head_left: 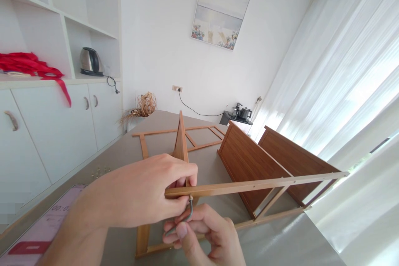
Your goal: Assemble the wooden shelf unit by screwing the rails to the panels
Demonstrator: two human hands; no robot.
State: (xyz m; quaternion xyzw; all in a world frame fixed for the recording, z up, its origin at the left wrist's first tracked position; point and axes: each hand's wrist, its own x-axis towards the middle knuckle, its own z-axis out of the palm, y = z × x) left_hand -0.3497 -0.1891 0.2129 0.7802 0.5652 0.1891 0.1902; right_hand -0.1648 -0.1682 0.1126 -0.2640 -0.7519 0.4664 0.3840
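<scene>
My left hand [140, 191] is closed around the near end of a wooden side frame [237, 187], where it meets an upright wooden panel [181, 141]. Thumb and fingers press on both sides of that corner. Below it, my right hand [215, 232] pinches a bent hex key [190, 213]. The key's upper tip meets a bolt [191, 197] at the underside of the frame rail. Two brown wooden shelf panels [255, 158] stand tilted at the right, against the same frame. My left fingers hide part of the joint.
Another wooden ladder-shaped frame [199, 147] lies flat on the grey table [118, 170]. Several small screws [100, 172] rest left of my wrist, near a device with a lit timer screen [67, 201]. Behind are a white cabinet [50, 120], a kettle [90, 61] and dried stalks [146, 104]; curtains [336, 70] hang right.
</scene>
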